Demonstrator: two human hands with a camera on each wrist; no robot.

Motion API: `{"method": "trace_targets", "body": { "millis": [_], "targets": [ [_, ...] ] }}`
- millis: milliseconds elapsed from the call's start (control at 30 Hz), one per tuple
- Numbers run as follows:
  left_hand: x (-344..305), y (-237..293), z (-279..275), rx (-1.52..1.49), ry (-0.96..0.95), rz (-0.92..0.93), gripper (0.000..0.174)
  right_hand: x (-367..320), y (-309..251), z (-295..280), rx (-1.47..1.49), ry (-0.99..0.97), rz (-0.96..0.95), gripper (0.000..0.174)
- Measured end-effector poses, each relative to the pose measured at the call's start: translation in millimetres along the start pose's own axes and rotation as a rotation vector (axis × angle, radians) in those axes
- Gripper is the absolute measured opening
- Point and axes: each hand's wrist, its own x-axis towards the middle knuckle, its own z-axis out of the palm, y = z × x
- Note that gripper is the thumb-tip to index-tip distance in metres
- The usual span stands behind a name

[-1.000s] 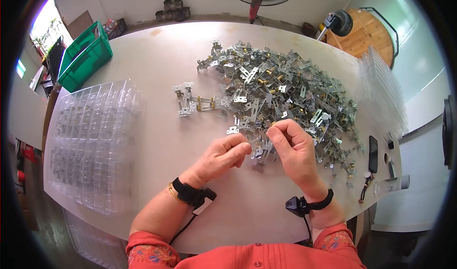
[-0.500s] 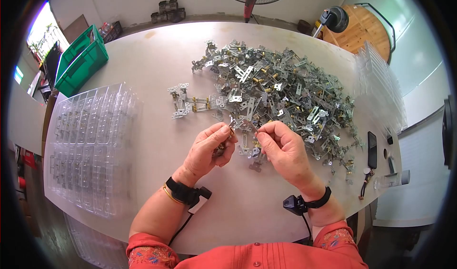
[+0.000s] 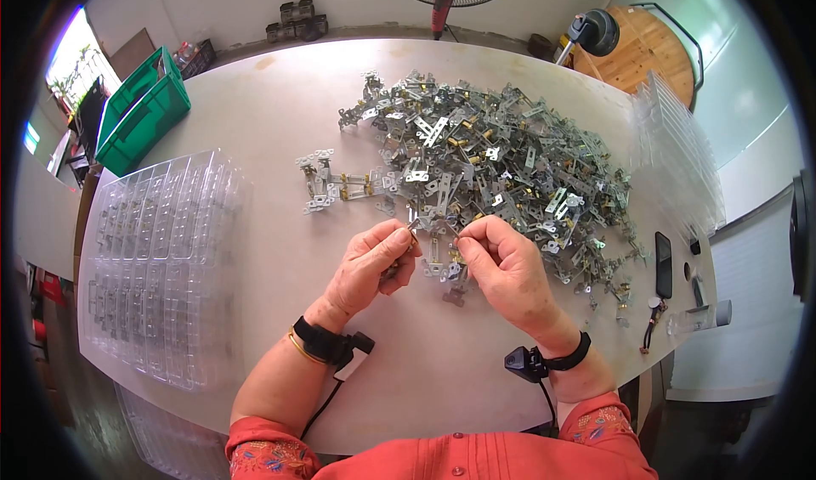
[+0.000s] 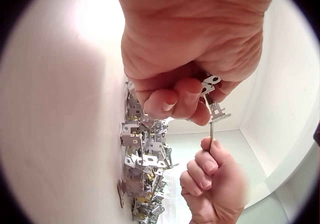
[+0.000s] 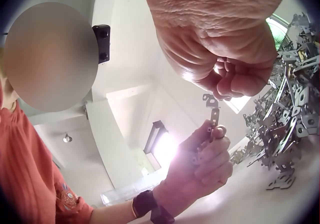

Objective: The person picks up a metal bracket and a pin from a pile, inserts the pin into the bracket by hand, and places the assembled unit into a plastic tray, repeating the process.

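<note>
My left hand point(image 3: 367, 266) grips small metal brackets point(image 4: 211, 81) with punched holes, one jutting out past the thumb and fingertips. More of what it holds is hidden in the curled palm. To the right, at the near edge of the heap, my right hand point(image 3: 507, 269) pinches a thin metal piece point(image 4: 211, 130) between thumb and forefinger. In the left wrist view that piece points up to the bracket end. Between the two hands, the right wrist view shows a flat holed plate point(image 5: 215, 116). Behind them spreads a heap of metal brackets point(image 3: 510, 166), some with brass-coloured parts.
A small group of brackets point(image 3: 319, 183) lies left of the heap. Clear plastic trays point(image 3: 161, 268) holding parts stand on the left, more clear trays point(image 3: 676, 157) on the right. A phone point(image 3: 663, 265) lies near the right edge, and a green crate point(image 3: 144, 110) is at the back left.
The right hand has come left and slightly down from the heap's edge. My left hand has turned and risen, bringing its brackets into sight. Over the last half second both hands barely move.
</note>
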Motion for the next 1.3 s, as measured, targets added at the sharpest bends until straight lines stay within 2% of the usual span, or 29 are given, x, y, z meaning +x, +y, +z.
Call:
{"method": "trace_targets", "body": {
  "millis": [333,433,600,900,1100,1233,1300],
  "targets": [
    [-2,0,1,0.115,-0.035,0.005,0.034,2,1,-2,-0.056,-0.018,-0.02,0.01],
    [-1,0,1,0.11,-0.038,-0.002,0.034,2,-1,-3,-0.02,-0.035,0.031,0.013],
    [-1,-3,-1,0.119,-0.049,0.002,0.034,5,0,-9,0.211,-0.179,0.24,0.021],
    [-3,1,2,0.156,-0.098,-0.041,0.034,10,-1,-18,0.397,-0.329,0.287,0.023],
    [-5,1,6,0.224,-0.148,-0.05,0.035,9,-2,-15,0.378,-0.254,0.327,0.019],
    [-6,2,7,0.26,-0.209,-0.067,0.036,10,12,-17,0.331,-0.269,0.18,0.017],
    [-5,1,9,0.296,-0.233,-0.081,0.038,9,12,-15,0.108,-0.162,0.086,0.016]
  ]
}}
